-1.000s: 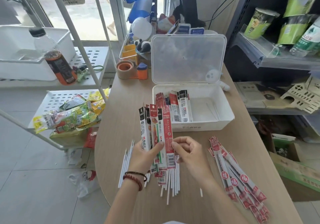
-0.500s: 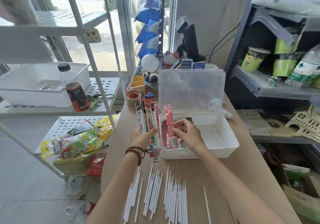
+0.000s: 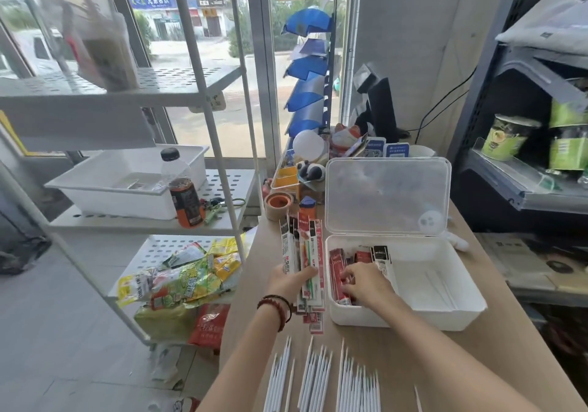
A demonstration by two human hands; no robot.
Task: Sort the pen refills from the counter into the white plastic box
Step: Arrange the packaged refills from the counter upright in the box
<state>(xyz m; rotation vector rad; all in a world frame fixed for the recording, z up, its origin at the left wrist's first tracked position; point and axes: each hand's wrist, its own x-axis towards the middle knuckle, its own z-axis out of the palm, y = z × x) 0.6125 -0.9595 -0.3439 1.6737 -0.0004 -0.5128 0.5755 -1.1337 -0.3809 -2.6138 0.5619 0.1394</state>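
Inside the box [image 3: 445, 313], at its left end, red refill packs [image 3: 338, 271] lie under the right hand [image 3: 366, 286], fingers pinching one. Left hand [image 3: 291, 281] grips an upright bundle [image 3: 302, 252] just beside the box, above the worktop [image 3: 397, 344].

Bright daylight pours in through the large glass window [image 3: 203, 52], washing the street outside pale. The dark metal shelving unit [image 3: 521, 144] on the right sits in shade. Shadows on the wooden counter [image 3: 496, 348] are soft. Wide-angle bending curves the white perforated metal rack [image 3: 197, 99], whose near edge looks blurred.
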